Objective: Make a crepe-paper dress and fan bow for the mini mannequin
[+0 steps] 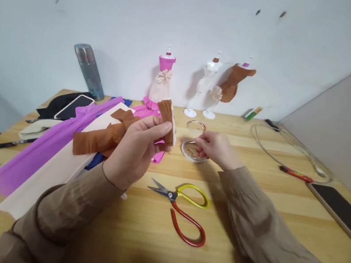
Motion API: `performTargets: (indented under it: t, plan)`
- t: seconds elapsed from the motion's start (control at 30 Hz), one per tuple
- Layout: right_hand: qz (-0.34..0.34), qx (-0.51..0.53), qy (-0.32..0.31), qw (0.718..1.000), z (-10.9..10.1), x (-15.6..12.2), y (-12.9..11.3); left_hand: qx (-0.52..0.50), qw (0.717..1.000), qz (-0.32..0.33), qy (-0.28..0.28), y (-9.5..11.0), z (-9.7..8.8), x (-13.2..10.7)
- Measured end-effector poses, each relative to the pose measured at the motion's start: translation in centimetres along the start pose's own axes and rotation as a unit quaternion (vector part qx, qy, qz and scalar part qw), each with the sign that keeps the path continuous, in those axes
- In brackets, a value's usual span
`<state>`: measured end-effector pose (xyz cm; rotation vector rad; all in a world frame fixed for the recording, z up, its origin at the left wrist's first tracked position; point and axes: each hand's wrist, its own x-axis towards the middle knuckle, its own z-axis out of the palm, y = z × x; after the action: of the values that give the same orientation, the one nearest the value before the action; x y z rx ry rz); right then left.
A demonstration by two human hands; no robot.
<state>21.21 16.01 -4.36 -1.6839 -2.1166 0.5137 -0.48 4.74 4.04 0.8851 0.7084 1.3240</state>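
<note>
Head view, brown strip: pinched by the left hand [140, 143], up off the surface [235, 254]; the strip [167, 111] stands at its fingertips, to the left of the white ring-shaped dish [182, 149].
Strip's long axis: steep, running from upper left down to lower right, with the pale edge on the side facing the right hand [217, 150].
Strip's look: matt brown, soft and fabric-like, lightly creased lengthwise; the pale border looks whitish and slightly uneven.
Left hand: clamped on the strip, thumb across its face, fingers behind.
Right hand: thumb and fingers drawn together at the tips, at the dish's upper right edge; whether they hold something small, or touch the rim, I cannot tell.
Dish: nearer the right hand than the left; small metallic-looking bits lie within it, too blurred to name. A second ring-shaped dish [187, 125] sits just behind.
Scissors: blades [161, 188] parted and pointing left, one yellow handle and one red, lying nearer the wearer than both hands.
Left side: brown cloth [93, 140] lies over a cream sheet [53, 180], beside a purple sheet [36, 160].
</note>
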Motion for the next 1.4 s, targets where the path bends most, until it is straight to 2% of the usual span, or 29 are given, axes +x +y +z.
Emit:
performTargets:
  t: [0.1,0.17,0.33,0.5,0.57,0.7,0.83,0.97,1.1,1.17,1.2,1.27,1.33,1.4]
  plan:
    - [-0.014,-0.053,0.049,0.997,0.0,0.2,0.1,0.013,1.000,0.008,0.000,0.2,-0.3,0.3]
    - [-0.022,-0.081,0.055,0.995,0.1,0.2,0.3,0.020,1.000,0.007,0.002,0.3,-0.3,0.3]
    - [-0.039,-0.117,0.011,0.992,0.3,0.1,0.8,0.035,0.999,0.001,0.007,0.4,-0.4,0.4]
    - [-0.090,-0.126,-0.077,0.985,-0.1,-0.3,0.7,0.049,0.999,0.001,-0.001,0.4,-0.5,0.5]
    - [-0.102,-0.129,-0.084,0.983,-0.2,-0.4,0.6,0.056,0.998,-0.002,-0.005,0.4,-0.6,0.6]
    - [-0.110,-0.138,-0.046,0.983,-0.5,-0.2,0.7,0.067,0.997,-0.021,-0.014,0.2,-0.8,0.8]
    - [-0.080,-0.121,-0.015,0.989,-0.6,0.2,1.0,0.096,0.994,-0.041,-0.035,-0.2,-0.8,0.9]
    - [-0.062,-0.083,-0.022,0.994,-0.4,0.4,1.3,0.111,0.992,-0.035,-0.056,-0.4,-0.7,0.8]
    - [-0.026,-0.052,0.015,0.998,-0.8,-0.2,0.7,0.151,0.986,-0.026,-0.060,-0.3,-0.6,0.8]
    - [-0.029,0.002,0.030,0.999,-1.7,-1.1,-0.5,0.213,0.974,-0.018,-0.068,-0.4,-0.7,0.9]
    - [-0.058,0.101,0.034,0.993,-2.2,-1.8,-1.2,0.251,0.965,-0.006,-0.072,-0.5,-0.8,1.0]
    - [-0.167,0.268,0.019,0.949,-3.1,-3.4,-3.0,0.333,0.939,0.047,-0.074,-0.9,-1.0,1.1]
    - [-0.251,0.324,-0.038,0.911,-3.6,-5.0,-4.8,0.424,0.894,0.129,-0.067,-1.2,-1.2,1.0]
    - [-0.291,0.291,-0.016,0.911,-3.7,-6.2,-6.4,0.520,0.831,0.189,-0.056,-1.3,-1.2,0.7]
